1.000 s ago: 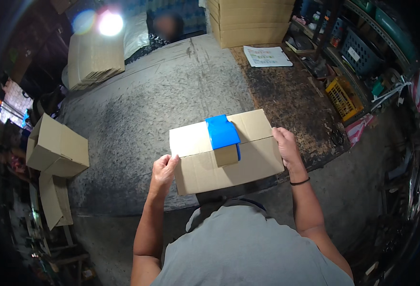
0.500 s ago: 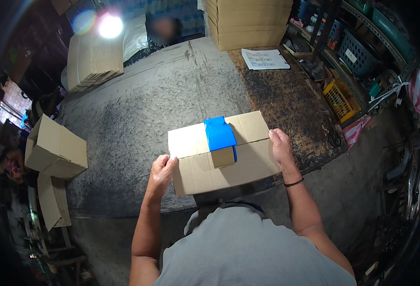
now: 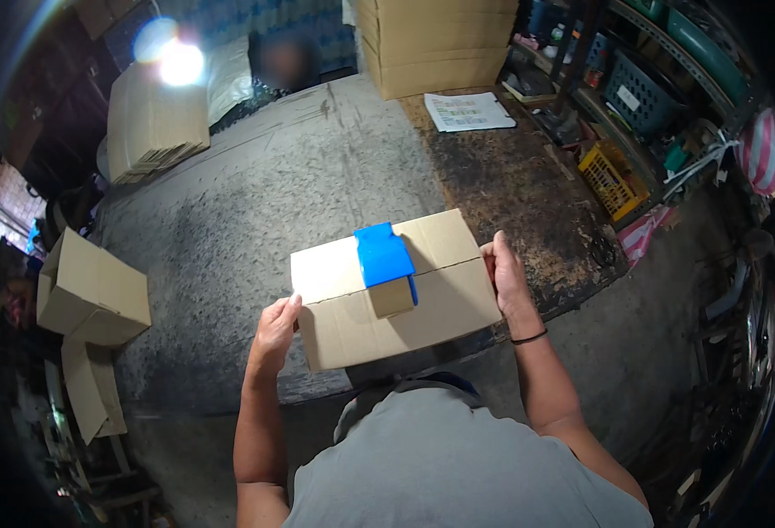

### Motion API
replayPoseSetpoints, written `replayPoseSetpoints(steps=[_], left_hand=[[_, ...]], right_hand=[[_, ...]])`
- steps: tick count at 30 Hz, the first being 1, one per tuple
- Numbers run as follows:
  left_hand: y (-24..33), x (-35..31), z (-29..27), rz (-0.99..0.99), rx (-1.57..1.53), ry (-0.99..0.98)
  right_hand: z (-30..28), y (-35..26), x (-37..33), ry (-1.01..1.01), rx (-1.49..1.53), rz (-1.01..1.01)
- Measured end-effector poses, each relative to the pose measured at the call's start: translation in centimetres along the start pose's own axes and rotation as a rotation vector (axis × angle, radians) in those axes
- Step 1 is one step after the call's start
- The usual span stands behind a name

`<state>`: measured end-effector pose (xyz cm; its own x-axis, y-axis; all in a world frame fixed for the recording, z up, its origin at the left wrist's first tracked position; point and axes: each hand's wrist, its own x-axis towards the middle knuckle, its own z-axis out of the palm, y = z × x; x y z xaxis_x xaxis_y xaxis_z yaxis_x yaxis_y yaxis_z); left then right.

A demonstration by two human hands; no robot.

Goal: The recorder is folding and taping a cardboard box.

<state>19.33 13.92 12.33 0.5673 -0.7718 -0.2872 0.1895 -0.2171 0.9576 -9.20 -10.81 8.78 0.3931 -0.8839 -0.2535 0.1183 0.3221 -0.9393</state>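
Observation:
A flat-topped cardboard box [image 3: 334, 330] is in front of me at the near edge of the table, slightly tilted in view, with a seam across its top. A blue tape dispenser [image 3: 385, 253] with a roll of tan tape [image 3: 392, 298] rests on that seam, near the middle. My left hand [image 3: 275, 333] grips the box's left end, its thumb along the edge. At the opposite end, my right hand [image 3: 509, 277] is closed on the box's side with the thumb pointing up; its fingertips are partly hidden. Neither hand touches the dispenser.
The worn table [image 3: 255, 202] stretches away from me. Flattened cartons [image 3: 154, 123] are stacked at its far left, open boxes [image 3: 97, 286] at the near left. Tall cardboard [image 3: 440, 44] and a paper sheet [image 3: 469, 112] are at the back right. Shelves hold baskets [image 3: 612, 180].
The whole view has shifted, so most things appear farther left. My right hand's thumb now points up beside the box end, and my left thumb lies along the edge. The dispenser stays on top.

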Motion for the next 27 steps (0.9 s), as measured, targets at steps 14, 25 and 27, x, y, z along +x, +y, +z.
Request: replayPoseSetpoints(steps=[14,25,27], left_hand=[[-1.0,1.1,-0.4,-0.023,0.056,-0.057],[-1.5,0.8,2.9,0.807,1.411,0.006],[-0.9,0.1,3.9,0.759,1.447,-0.295]], right_hand=[[-0.6,1.0,0.7,-0.029,-0.162,-0.138],[-0.6,1.3,0.9,0.088,-0.436,-0.357],[-0.8,1.0,0.8,0.067,-0.394,-0.305]])
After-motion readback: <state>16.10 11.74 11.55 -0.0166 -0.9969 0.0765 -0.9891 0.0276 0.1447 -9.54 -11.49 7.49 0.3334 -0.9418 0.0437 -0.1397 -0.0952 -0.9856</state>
